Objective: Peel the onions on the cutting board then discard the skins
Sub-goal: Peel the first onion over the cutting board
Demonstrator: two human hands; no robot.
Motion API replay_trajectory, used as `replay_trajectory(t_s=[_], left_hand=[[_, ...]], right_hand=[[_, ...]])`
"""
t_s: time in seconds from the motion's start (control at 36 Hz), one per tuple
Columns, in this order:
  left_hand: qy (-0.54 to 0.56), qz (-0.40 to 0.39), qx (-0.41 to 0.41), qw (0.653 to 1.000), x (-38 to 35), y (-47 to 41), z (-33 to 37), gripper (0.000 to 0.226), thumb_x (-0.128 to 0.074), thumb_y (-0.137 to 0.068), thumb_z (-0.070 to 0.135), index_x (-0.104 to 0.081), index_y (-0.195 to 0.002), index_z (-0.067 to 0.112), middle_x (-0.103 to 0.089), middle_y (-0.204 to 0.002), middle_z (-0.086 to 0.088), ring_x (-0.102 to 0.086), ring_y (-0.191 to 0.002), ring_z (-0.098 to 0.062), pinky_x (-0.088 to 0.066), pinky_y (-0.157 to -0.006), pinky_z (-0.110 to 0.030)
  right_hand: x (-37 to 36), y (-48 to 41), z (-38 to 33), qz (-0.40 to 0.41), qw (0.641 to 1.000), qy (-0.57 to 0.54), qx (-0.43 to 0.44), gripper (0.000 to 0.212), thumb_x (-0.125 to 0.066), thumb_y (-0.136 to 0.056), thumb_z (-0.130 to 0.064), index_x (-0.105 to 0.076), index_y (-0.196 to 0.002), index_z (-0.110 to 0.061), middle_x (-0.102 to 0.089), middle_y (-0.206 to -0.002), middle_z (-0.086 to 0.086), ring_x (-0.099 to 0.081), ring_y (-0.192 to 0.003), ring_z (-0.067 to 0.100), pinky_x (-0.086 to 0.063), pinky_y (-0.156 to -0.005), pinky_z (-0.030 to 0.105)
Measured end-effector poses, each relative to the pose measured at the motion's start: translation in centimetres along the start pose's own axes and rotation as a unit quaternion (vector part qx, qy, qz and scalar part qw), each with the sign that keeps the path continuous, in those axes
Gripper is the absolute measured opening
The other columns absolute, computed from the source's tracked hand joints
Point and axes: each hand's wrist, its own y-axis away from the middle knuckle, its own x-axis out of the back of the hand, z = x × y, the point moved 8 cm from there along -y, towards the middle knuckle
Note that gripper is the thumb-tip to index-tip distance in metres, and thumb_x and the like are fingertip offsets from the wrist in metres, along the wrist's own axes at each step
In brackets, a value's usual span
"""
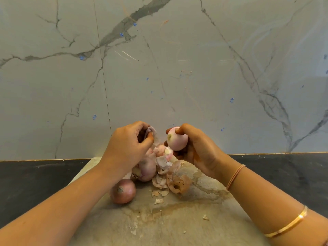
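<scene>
Biggest risk from here imo: the peeled onion looks slick and it's up in the air over the far edge of the cutting board. A loose hold could drop it into the pile of skins or bounce it onto the dark counter. The skins also lie right up against a half-hidden onion near the far edge. A careless sweep at discard time could drag that one along, or the unpeeled onion closer to the left edge.

Grip-wise, the right hand is wrapped around the peeled onion, fingers curled behind and under it. The left hand is mostly closed, thumb and fingertips pinching a pale strip of skin. The strip is just beside the held onion, apart from it as far as I can tell.
</scene>
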Motion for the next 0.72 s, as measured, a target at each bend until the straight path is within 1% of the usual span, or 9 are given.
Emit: replay_trajectory(t_s=[0.08, 0.17, 0.22, 0.28, 0.33, 0.44, 0.58, 0.67, 0.72], left_hand=[[0.008, -0.035, 0.025, 0.999, -0.5, 0.0, -0.7, 0.023, -0.063, -0.09, 0.025, -0.068, -0.112, 0.02, -0.067, -0.086, 0.01, -0.065, -0.081, -0.009, -0.048, -0.069, -0.014], [0.023, -0.096, 0.039, 0.994, -1.7, 0.3, -0.8, 0.047, -0.065, -0.087, 0.034, -0.051, -0.131, 0.036, -0.068, -0.106, 0.008, -0.065, -0.096, -0.009, -0.051, -0.083, -0.022], [0.021, -0.108, 0.023, 0.994, -2.0, 0.3, -0.4, 0.044, -0.063, -0.088, 0.034, -0.05, -0.13, 0.039, -0.065, -0.118, 0.008, -0.061, -0.109, -0.011, -0.05, -0.089, -0.026], [0.019, -0.102, -0.008, 0.995, -2.0, 0.3, 0.1, 0.034, -0.058, -0.092, 0.034, -0.057, -0.125, 0.033, -0.061, -0.122, 0.011, -0.057, -0.115, -0.01, -0.045, -0.087, -0.016], [0.03, -0.09, -0.031, 0.995, -1.8, 0.2, 0.8, 0.032, -0.052, -0.094, 0.041, -0.062, -0.122, 0.027, -0.059, -0.12, 0.017, -0.056, -0.113, -0.006, -0.038, -0.084, -0.005], [0.092, -0.079, -0.072, 0.99, -1.3, 0.5, 2.2, 0.05, -0.047, -0.081, 0.062, -0.053, -0.122, 0.035, -0.054, -0.111, 0.031, -0.055, -0.106, 0.005, -0.045, -0.085, -0.008], [0.107, -0.077, -0.096, 0.987, -1.5, 0.8, 2.5, 0.047, -0.066, -0.078, 0.044, -0.052, -0.121, 0.031, -0.063, -0.11, 0.013, -0.057, -0.104, -0.001, -0.044, -0.09, -0.009], [0.124, -0.077, -0.08, 0.986, -1.4, 0.8, 2.4, 0.04, -0.067, -0.08, 0.035, -0.053, -0.118, 0.031, -0.064, -0.107, 0.016, -0.058, -0.102, 0.001, -0.045, -0.088, -0.009], [0.132, -0.083, -0.067, 0.986, -1.6, 0.8, 2.3, 0.037, -0.069, -0.082, 0.033, -0.054, -0.116, 0.033, -0.062, -0.106, 0.021, -0.059, -0.101, 0.003, -0.046, -0.086, -0.009]], right_hand=[[0.1, 0.1, -0.6, -0.003, 0.999, -0.047, 0.014, 0.029, -0.045, -0.097, -0.026, -0.058, -0.12, -0.014, -0.063, -0.104, 0.022, -0.056, -0.066, 0.019, -0.051, -0.062, 0.027], [-0.1, 0.0, -0.9, -0.02, 0.998, -0.061, 0.026, 0.026, -0.046, -0.1, -0.03, -0.057, -0.122, -0.021, -0.061, -0.112, 0.025, -0.063, -0.068, 0.022, -0.056, -0.065, 0.029], [-0.3, 0.1, -0.8, -0.029, 0.998, -0.059, 0.022, 0.031, -0.046, -0.099, -0.035, -0.057, -0.12, -0.015, -0.064, -0.103, 0.023, -0.066, -0.067, 0.022, -0.057, -0.066, 0.03], [-0.4, 0.1, -0.6, -0.031, 0.998, -0.061, 0.008, 0.04, -0.047, -0.098, -0.041, -0.056, -0.12, -0.009, -0.068, -0.092, 0.02, -0.068, -0.067, 0.022, -0.059, -0.065, 0.03], [-0.3, 0.1, -0.3, -0.024, 0.997, -0.069, -0.011, 0.048, -0.046, -0.096, -0.047, -0.055, -0.12, -0.007, -0.071, -0.084, 0.016, -0.07, -0.067, 0.023, -0.059, -0.064, 0.03], [-0.3, 0.2, -0.2, -0.03, 0.998, -0.047, -0.024, 0.055, -0.041, -0.094, -0.055, -0.058, -0.116, -0.007, -0.072, -0.076, 0.011, -0.069, -0.066, 0.021, -0.059, -0.066, 0.029], [-0.8, 0.4, -0.1, -0.062, 0.997, -0.008, -0.038, 0.068, -0.033, -0.093, -0.063, -0.063, -0.113, -0.005, -0.071, -0.077, 0.015, -0.069, -0.067, 0.025, -0.058, -0.065, 0.03], [-0.7, 0.4, -0.1, -0.063, 0.997, 0.04, -0.037, 0.074, -0.025, -0.094, -0.064, -0.063, -0.112, -0.004, -0.072, -0.079, 0.017, -0.07, -0.069, 0.026, -0.058, -0.064, 0.029], [-0.4, 0.2, -0.3, -0.047, 0.996, 0.071, -0.017, 0.069, -0.024, -0.095, -0.062, -0.06, -0.116, -0.007, -0.072, -0.082, 0.016, -0.07, -0.069, 0.026, -0.059, -0.066, 0.03]])
